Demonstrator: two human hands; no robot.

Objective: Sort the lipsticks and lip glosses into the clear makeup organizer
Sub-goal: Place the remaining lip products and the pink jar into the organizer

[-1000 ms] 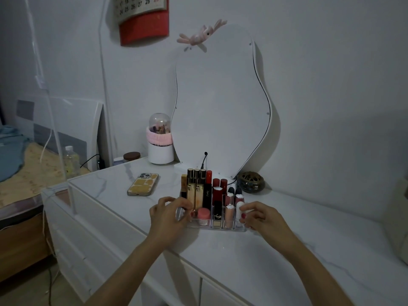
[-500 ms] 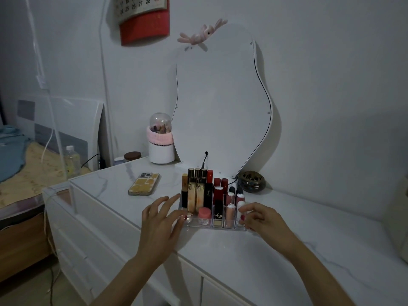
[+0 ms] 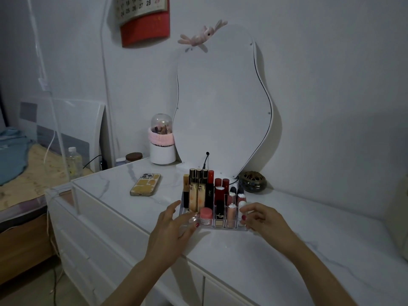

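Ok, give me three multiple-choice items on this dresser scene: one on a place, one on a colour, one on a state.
1. Where does the phone lie?
A. left of the organizer
B. inside the organizer
C. on the bed

2. What colour is the lid of the small jar in the organizer's front row?
A. green
B. pink
C. black

3. How is the left hand?
A. fist closed
B. holding the phone
C. fingers spread, holding nothing

Answers: 1 A, it rests on the dresser top left of the organizer. 2 B, the lid is pink. 3 C, the fingers are splayed by the organizer's front left corner.

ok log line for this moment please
left hand: open by organizer | right hand: fingers on organizer's right end | lipsticks: upright in slots
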